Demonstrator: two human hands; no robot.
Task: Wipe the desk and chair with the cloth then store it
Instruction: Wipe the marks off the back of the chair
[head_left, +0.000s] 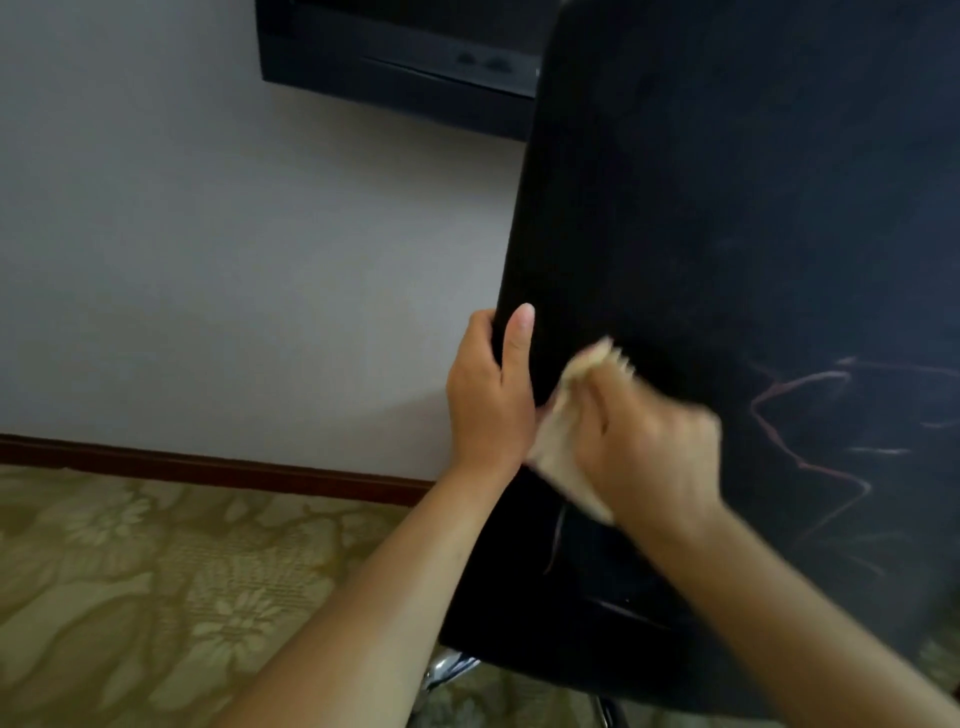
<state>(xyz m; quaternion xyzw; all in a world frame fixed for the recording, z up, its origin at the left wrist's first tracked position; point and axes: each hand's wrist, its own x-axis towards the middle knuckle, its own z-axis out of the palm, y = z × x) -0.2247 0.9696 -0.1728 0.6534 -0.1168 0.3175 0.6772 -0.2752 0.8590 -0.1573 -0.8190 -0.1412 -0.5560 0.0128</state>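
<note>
Cloth (566, 436) bunched in the right hand (649, 447) rubs the chair (727, 234) back; left hand (488, 395) grips its edge, likely steadying it

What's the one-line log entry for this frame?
phase: wiping chair back | left hand: grips chair edge | right hand: holds cloth on chair

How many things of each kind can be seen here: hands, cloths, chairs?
Hands: 2, the left hand gripping the chair's edge and the right hand holding the cloth
Cloths: 1, the cloth, blurred against the chair
Chairs: 1, the black chair
Total: 4
</note>
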